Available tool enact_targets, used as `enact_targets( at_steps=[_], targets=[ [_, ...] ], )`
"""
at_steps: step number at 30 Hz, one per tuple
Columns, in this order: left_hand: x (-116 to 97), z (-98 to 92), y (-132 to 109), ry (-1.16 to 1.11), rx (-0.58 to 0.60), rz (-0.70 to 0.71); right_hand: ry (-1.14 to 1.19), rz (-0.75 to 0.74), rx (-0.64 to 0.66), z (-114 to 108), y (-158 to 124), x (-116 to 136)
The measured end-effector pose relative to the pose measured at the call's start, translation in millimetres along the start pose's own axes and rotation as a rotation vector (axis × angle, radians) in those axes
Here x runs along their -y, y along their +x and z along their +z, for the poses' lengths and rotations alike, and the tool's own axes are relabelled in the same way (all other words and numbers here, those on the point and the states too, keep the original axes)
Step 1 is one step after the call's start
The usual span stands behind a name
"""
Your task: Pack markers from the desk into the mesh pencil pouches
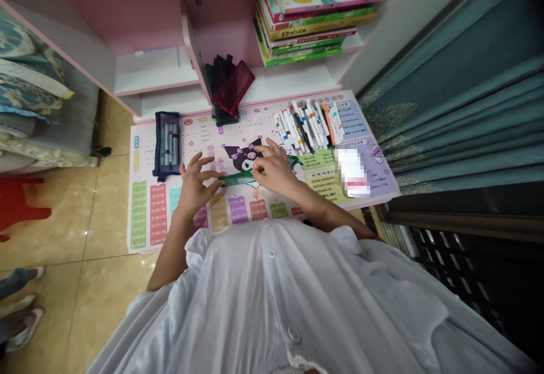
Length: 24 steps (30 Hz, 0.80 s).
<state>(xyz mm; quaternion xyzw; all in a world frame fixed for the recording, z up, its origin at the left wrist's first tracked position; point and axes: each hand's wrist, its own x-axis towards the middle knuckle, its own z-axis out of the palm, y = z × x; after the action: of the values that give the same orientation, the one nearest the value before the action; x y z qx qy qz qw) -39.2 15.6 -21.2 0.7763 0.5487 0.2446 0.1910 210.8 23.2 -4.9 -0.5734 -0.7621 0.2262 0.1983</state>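
A green mesh zip pouch (240, 178) lies in front of me, over the desk mat's cartoon figure. My left hand (196, 181) pinches its left end between thumb and forefinger, the other fingers spread. With thumb and fingertips, my right hand (275, 169) grips the pouch along its upper edge, and part of the pouch shows beyond that hand. Whether the pouch holds anything cannot be made out. To the left lies a navy mesh pouch (166, 114) with several markers (170, 143) inside. Many loose markers (309, 126) are laid in a row at the right.
Dark green and red mesh pouches (232, 88) are heaped at the shelf's foot. A stack of books (310, 22) stands on the shelf (155, 68). A blurred-out white object (353, 173) rests on the mat (140, 204) at right. Curtains (446, 79) hang beyond. Someone's feet (28, 328) are lower left.
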Motion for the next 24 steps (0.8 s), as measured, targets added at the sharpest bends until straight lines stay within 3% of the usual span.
enact_targets(
  at_steps=[24],
  targets=[
    [1, -2.3, 1, 0.012, 0.015, -0.016, 0.024, 0.08, -0.002, -13, -6, -13]
  ],
)
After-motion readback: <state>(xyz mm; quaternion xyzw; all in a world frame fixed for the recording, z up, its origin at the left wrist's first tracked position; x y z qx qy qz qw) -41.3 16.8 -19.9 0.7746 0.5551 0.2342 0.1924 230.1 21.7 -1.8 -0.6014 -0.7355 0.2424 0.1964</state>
